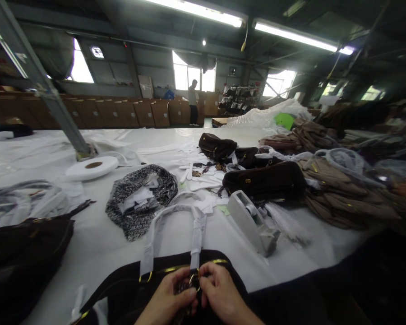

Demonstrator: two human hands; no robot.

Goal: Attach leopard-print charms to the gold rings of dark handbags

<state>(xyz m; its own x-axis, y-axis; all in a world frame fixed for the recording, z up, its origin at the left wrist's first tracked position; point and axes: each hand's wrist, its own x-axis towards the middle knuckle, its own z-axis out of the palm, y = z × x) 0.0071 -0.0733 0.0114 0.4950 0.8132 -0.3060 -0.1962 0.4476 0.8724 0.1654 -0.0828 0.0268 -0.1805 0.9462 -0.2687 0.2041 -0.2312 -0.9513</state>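
Observation:
A dark brown handbag (128,289) with a gold zipper lies on the table in front of me. Its handles (179,210) stand up, wrapped in white paper. My left hand (171,293) is closed around a small dark item, partly hidden by the fingers, beside the base of the handle. A gold metal ring (193,280) shows between my hands. With thumb and fingertips, my right hand (219,289) pinches at this ring from the other side. Whether the dark item is joined to the ring, I cannot tell.
A grey tape dispenser (248,221) stands right of the handles. Behind lie a black-and-white knitted piece (138,198), a white roll (92,168) and dark bags (264,180). Brown bags (345,189) pile up at right; another dark bag (27,257) is at left. A person (192,101) stands far back.

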